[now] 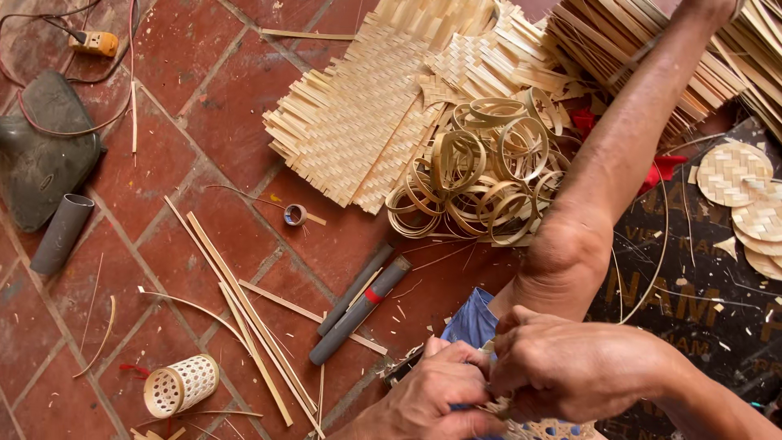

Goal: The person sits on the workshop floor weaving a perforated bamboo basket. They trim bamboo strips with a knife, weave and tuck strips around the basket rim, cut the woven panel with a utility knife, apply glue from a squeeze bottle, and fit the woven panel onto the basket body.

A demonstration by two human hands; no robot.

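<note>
Both hands, left hand (pixel 436 395) and right hand (pixel 570 367), pressed together pinching a pale woven bamboo piece (pixel 542 428) at the bottom edge, above a red brick floor (pixel 204 98) strewn with thin bamboo hoops (pixel 481 175) and woven bamboo mats (pixel 358 114)

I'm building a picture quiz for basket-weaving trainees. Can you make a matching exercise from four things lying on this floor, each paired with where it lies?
Things:
1. small woven cylinder
2. heap of bamboo rings
3. round woven discs
4. yellow plug box

Places:
A. right edge, on the dark printed mat
B. top left corner
C. bottom left, on the brick floor
D. centre, beside the woven bamboo sheets

Pairs: 1-C, 2-D, 3-A, 4-B
</note>
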